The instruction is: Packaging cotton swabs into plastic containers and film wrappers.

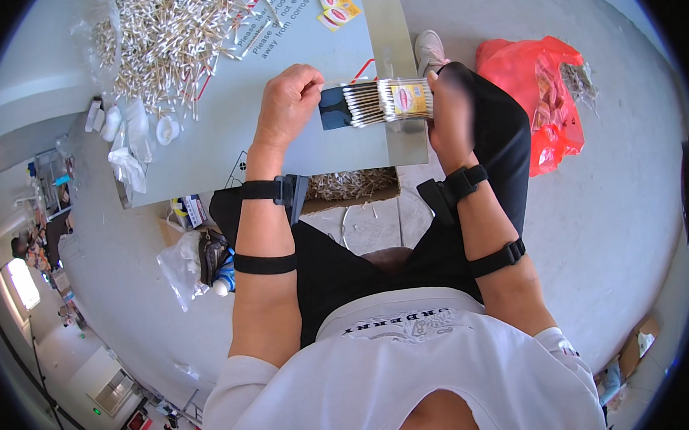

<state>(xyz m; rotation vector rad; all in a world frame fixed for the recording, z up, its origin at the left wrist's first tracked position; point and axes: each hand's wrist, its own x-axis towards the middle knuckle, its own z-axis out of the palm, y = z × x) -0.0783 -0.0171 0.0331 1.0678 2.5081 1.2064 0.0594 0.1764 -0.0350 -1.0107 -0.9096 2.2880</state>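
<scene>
My right hand point(452, 120), partly blurred, grips the right end of a flat row of cotton swabs point(366, 105) with a yellow label point(408, 99) on it. The row lies sideways over the table's near right part, its swabs side by side. Just left of it, my left hand point(288, 101) is closed with fingertips pinched together near the row's upper left end. Whatever is between those fingertips, if anything, is too small to make out. Under the row's left end shows a dark blue patch point(334, 109) on the tabletop.
A big heap of loose cotton swabs point(168, 45) covers the table's point(217, 159) far left. Yellow labels point(338, 8) lie at the far edge. A small white cup point(167, 130) and crumpled plastic point(128, 168) sit left. Below is a box of swabs point(355, 185); a red bag point(536, 88) stands right.
</scene>
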